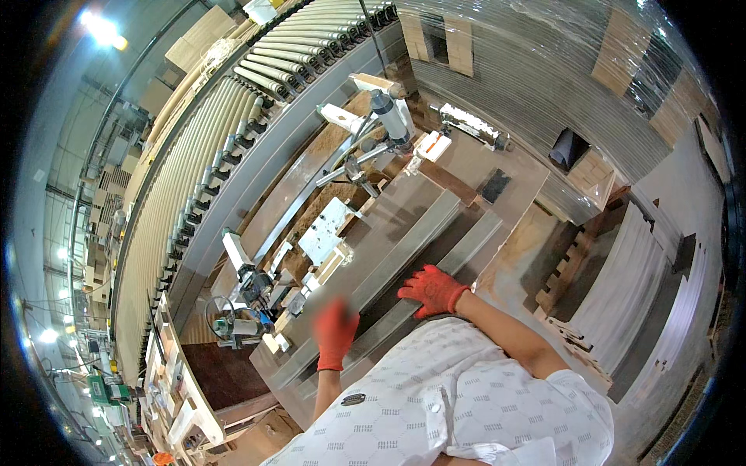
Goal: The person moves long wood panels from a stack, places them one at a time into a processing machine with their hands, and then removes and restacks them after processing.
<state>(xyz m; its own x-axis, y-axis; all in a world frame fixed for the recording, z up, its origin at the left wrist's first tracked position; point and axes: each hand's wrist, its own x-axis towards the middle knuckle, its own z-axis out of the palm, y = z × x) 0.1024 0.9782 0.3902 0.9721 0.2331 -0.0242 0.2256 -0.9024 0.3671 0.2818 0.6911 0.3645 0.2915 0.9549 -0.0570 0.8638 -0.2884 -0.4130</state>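
Grey-brown flat cardboard sheets point(420, 256), stacked w/ stepped edges, lie centre frame on the machine table point(513, 167); long axis runs lower left to upper right. Right hand point(432, 290), red glove, fingers spread, presses flat on stack's near edge. Left hand point(336, 332), also red-gloved, blurred, over stack lower left; can't tell its state. Roller conveyor point(202, 147) upper left.
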